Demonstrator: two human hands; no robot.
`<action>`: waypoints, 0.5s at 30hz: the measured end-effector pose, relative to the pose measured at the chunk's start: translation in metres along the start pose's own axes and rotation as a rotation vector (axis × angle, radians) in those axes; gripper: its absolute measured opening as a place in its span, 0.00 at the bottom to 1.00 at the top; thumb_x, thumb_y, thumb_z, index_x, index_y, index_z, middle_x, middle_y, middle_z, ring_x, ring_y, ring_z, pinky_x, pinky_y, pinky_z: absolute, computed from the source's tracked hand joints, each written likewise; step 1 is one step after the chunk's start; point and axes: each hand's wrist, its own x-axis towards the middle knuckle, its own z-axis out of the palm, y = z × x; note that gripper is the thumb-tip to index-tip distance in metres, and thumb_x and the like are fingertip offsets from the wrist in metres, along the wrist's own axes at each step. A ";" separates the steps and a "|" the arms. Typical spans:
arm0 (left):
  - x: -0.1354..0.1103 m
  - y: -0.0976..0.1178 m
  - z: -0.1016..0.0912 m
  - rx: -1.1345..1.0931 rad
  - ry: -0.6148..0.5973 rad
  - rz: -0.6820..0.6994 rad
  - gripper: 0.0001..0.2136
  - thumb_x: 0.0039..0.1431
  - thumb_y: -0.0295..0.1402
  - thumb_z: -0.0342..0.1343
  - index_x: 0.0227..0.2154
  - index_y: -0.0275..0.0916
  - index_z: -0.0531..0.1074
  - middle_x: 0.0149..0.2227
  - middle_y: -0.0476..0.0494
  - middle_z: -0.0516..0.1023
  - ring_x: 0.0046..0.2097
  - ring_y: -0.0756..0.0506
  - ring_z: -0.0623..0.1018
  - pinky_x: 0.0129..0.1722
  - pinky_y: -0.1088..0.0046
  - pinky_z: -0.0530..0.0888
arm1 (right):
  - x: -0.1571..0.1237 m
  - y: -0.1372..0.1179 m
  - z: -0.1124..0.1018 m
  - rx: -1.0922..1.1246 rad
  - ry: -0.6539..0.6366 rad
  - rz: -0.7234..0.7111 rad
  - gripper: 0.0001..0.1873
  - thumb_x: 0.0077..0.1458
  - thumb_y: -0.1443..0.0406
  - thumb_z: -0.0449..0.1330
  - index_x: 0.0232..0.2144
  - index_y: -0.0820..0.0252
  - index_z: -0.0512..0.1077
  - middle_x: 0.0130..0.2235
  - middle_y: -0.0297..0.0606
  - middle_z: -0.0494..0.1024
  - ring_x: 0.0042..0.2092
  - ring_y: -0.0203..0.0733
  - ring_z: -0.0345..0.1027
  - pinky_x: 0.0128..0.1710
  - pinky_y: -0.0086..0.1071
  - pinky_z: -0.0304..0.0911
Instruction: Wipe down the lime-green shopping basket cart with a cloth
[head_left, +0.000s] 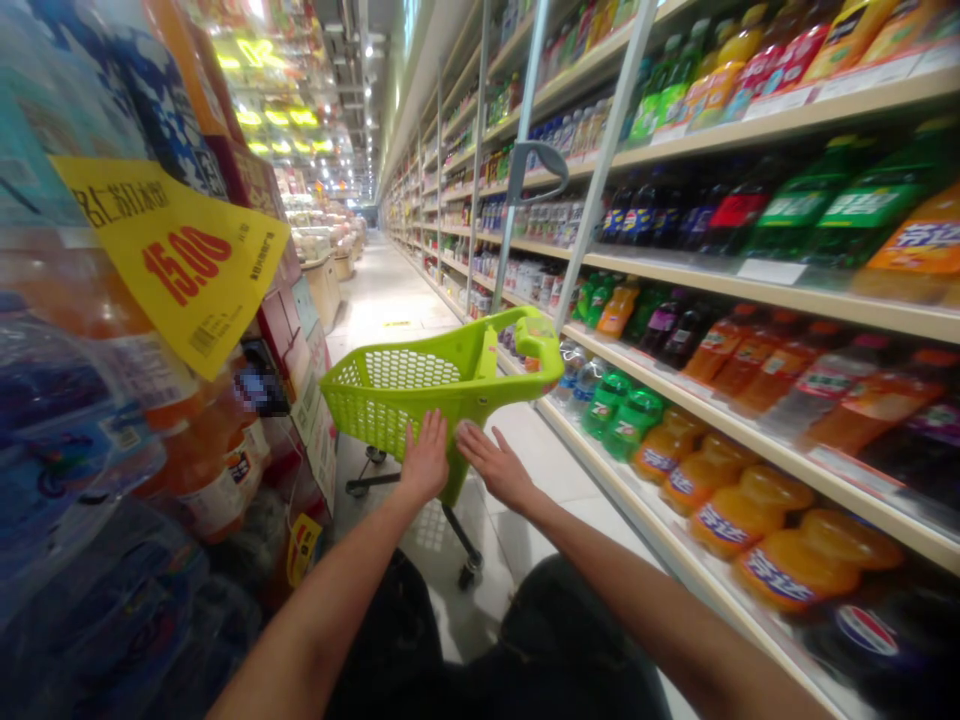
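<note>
Green cart (472, 394) partly hidden behind fingers (433, 425), distant goods (455, 214) blurred

On your right, long beige shelving (675, 274) with slim silver metal uprights (613, 150) recedes into the distance. Beneath you lies a glossy, pale tiled floor (555, 450). Farther ahead, left, you face light wooden display stands (321, 290). Overhead: small white ceiling lights (369, 50) and glowing yellow-green lights (260, 54).

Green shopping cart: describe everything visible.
The shopping cart is bright green, plastic-looking: a basket with perforated walls, a curved handle at the picture's right, dark legs on casters. It stands upright on pale floor between shelves and stacked bottles. The basket's bottom is hidden. The left hand and right hand, both open, seem to touch its near side.
</note>
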 end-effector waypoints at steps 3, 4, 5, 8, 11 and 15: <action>0.003 0.000 0.000 -0.016 0.016 -0.034 0.30 0.52 0.25 0.42 0.60 0.31 0.48 0.65 0.37 0.44 0.65 0.42 0.44 0.61 0.50 0.44 | 0.024 0.011 -0.023 -0.037 0.134 0.128 0.25 0.55 0.75 0.45 0.55 0.62 0.61 0.59 0.47 0.61 0.64 0.44 0.42 0.59 0.50 0.42; 0.003 0.000 0.000 -0.021 0.018 -0.045 0.30 0.51 0.25 0.43 0.60 0.31 0.49 0.65 0.37 0.44 0.65 0.42 0.44 0.61 0.50 0.44 | 0.031 0.013 -0.028 -0.052 0.166 0.163 0.25 0.55 0.75 0.44 0.55 0.62 0.61 0.59 0.47 0.61 0.64 0.44 0.41 0.60 0.50 0.40; 0.004 -0.001 0.000 -0.026 0.019 -0.055 0.30 0.51 0.25 0.43 0.60 0.31 0.49 0.65 0.37 0.44 0.65 0.42 0.44 0.61 0.50 0.44 | 0.035 0.015 -0.030 -0.063 0.183 0.180 0.25 0.55 0.75 0.44 0.55 0.62 0.61 0.59 0.47 0.60 0.64 0.44 0.40 0.60 0.50 0.39; 0.004 -0.005 -0.002 -0.025 0.021 -0.067 0.30 0.51 0.25 0.43 0.60 0.29 0.48 0.65 0.36 0.44 0.65 0.42 0.44 0.61 0.50 0.44 | 0.035 0.012 -0.023 -0.061 0.134 0.114 0.25 0.55 0.76 0.44 0.54 0.62 0.63 0.58 0.47 0.62 0.63 0.44 0.44 0.60 0.51 0.41; 0.006 -0.013 -0.007 -0.014 0.023 -0.077 0.30 0.52 0.26 0.42 0.60 0.28 0.48 0.65 0.36 0.44 0.65 0.42 0.45 0.61 0.50 0.45 | 0.027 0.003 -0.014 -0.037 0.086 -0.003 0.23 0.54 0.76 0.45 0.51 0.62 0.65 0.56 0.45 0.66 0.62 0.44 0.49 0.59 0.49 0.44; 0.023 -0.022 -0.019 -0.005 0.028 -0.110 0.31 0.51 0.25 0.42 0.60 0.28 0.47 0.65 0.36 0.42 0.65 0.41 0.44 0.60 0.49 0.45 | 0.040 0.009 -0.030 -0.042 0.239 0.095 0.24 0.55 0.75 0.45 0.54 0.61 0.63 0.56 0.45 0.65 0.62 0.43 0.47 0.59 0.48 0.42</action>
